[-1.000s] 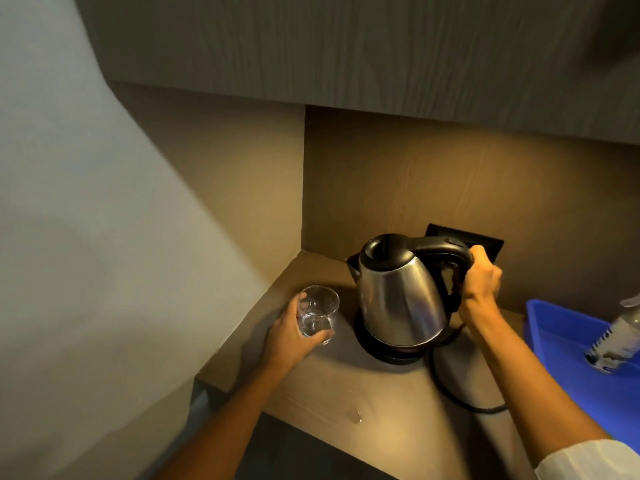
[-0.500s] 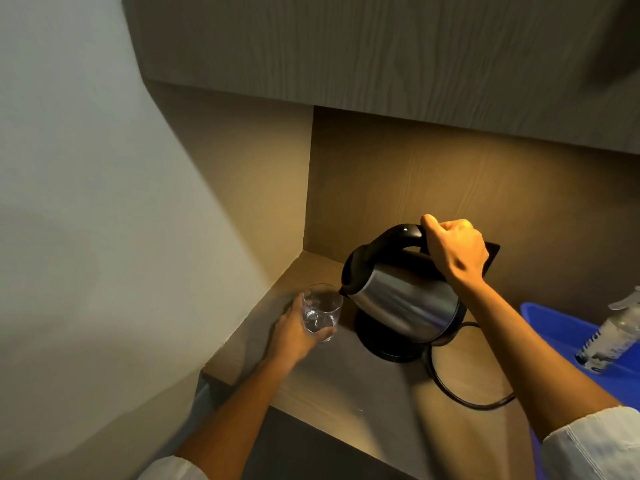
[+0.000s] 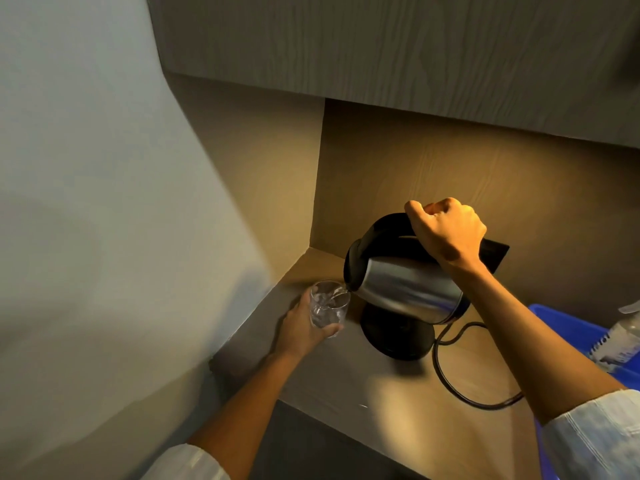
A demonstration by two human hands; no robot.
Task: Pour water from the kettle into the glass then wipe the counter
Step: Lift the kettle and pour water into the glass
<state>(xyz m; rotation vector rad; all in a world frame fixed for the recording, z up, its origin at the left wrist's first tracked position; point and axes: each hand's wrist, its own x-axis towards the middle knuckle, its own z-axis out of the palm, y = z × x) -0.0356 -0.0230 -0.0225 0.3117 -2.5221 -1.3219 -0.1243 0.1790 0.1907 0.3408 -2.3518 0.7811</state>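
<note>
Kettle (image 3: pixel 405 289) handle mostly covered by right hand (image 3: pixel 446 233); lid state not readable. Black base (image 3: pixel 398 336) partly hidden beneath tilted kettle body. Glass (image 3: pixel 327 308): near wall hidden by left hand (image 3: pixel 304 327); water level unclear. Blue bin (image 3: pixel 568 323) and bottle (image 3: pixel 623 341) in it cut off by right edge; label print too small. Black cord (image 3: pixel 450 372) passes behind right forearm.

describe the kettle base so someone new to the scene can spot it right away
Start at the wooden counter tucked in the corner under the cabinet. Below the tilted steel kettle, held by the right hand, sits the kettle base. It is a flat round black disc with a black cord looping away from it, unlike the clear glass beside it.
</note>
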